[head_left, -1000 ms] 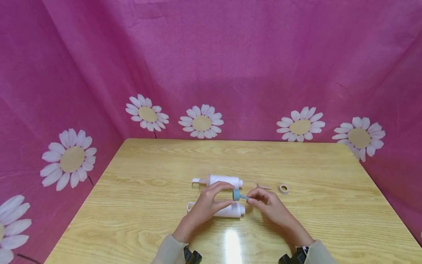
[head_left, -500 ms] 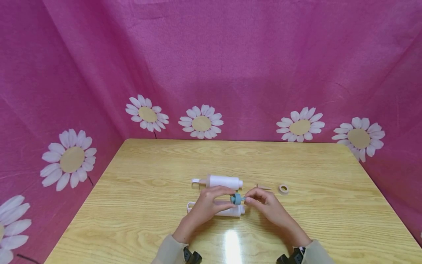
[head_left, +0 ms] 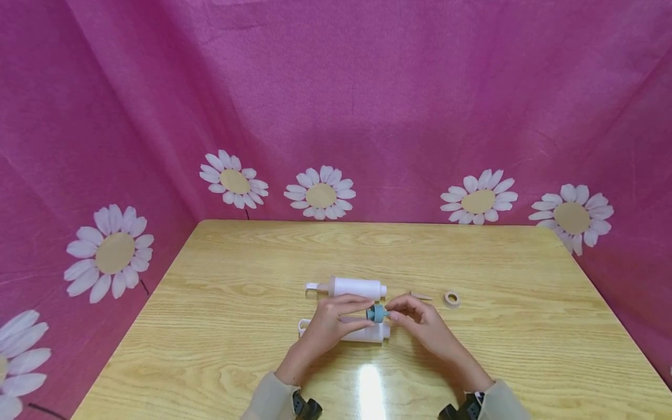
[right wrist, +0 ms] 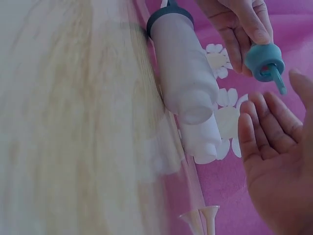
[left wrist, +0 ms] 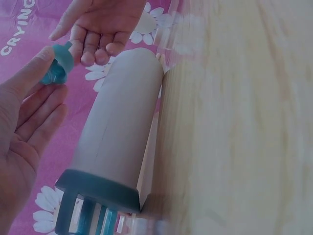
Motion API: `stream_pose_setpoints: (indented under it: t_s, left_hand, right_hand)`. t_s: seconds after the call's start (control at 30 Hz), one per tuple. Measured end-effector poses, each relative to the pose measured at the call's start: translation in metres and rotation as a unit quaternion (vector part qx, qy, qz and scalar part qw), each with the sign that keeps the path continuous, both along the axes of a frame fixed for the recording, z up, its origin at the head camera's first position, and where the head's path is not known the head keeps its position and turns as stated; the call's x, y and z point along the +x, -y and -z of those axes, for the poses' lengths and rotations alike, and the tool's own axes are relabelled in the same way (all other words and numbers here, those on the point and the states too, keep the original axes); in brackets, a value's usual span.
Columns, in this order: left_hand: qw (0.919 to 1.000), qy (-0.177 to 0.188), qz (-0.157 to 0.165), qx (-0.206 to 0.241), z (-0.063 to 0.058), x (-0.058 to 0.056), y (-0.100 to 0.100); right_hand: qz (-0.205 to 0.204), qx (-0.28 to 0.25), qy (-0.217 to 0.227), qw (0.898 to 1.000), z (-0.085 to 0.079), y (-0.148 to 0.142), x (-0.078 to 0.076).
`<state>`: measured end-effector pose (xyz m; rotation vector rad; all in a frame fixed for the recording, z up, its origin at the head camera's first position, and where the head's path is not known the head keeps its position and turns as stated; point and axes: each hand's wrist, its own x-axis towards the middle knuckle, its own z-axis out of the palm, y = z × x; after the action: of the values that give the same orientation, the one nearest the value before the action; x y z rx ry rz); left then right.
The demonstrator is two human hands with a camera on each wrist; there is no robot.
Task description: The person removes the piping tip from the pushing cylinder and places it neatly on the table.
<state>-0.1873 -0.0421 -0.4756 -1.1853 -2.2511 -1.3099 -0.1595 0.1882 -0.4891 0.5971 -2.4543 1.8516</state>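
My left hand (head_left: 332, 319) pinches a small teal ring cap (head_left: 378, 314) between thumb and fingertips, above the near tube. A thin teal nozzle (right wrist: 278, 80) pokes out of the cap towards my right hand. In the left wrist view, a wider teal part shows at the cap's other side. My right hand (head_left: 427, 325) is around the nozzle's tip, its thumb and fingers spread apart in the right wrist view, with the tip between them. Beneath the hands lies a white syringe-like tube (head_left: 370, 334) with a teal collar (left wrist: 98, 190) and plunger handle, partly hidden by my left hand.
A second white tube (head_left: 357, 287) with a beige end lies just beyond, roughly parallel. To its right are a thin beige cone-shaped piece (head_left: 422, 296) and a beige ring (head_left: 451, 299). The wooden table (head_left: 252, 251) meets pink daisy-print fabric (head_left: 336, 87) at the back.
The teal cap has turned and dipped slightly; less of its nozzle shows on the right, and a part shows on its left. My right hand has moved a little left towards the cap.
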Motion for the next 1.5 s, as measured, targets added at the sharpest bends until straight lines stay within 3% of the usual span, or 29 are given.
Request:
stream_pose_setpoints:
  t_s: [0.1,0.33,0.6,1.07,1.5]
  left_hand:
    - [0.9998,0.007,0.009,0.017,0.000,0.000,-0.001]
    - [0.9991,-0.038,0.008,0.021,0.003,-0.003,-0.004]
    - [0.9985,0.022,0.030,0.040,0.004,-0.001,-0.003]
    - [0.9996,0.012,-0.009,0.023,0.006,-0.005,0.004]
    - [0.9973,0.061,-0.038,0.013,0.004,-0.005,0.008]
  right_hand:
    - [0.003,-0.003,-0.009,1.000,0.000,0.005,0.000]
    - [-0.003,-0.001,-0.013,1.000,-0.001,0.013,0.001]
    - [0.002,-0.025,0.008,1.000,-0.002,0.011,0.005]
    - [0.007,-0.051,-0.058,0.997,0.001,0.006,0.006]
    - [0.031,-0.027,-0.057,0.998,-0.001,-0.003,0.006]
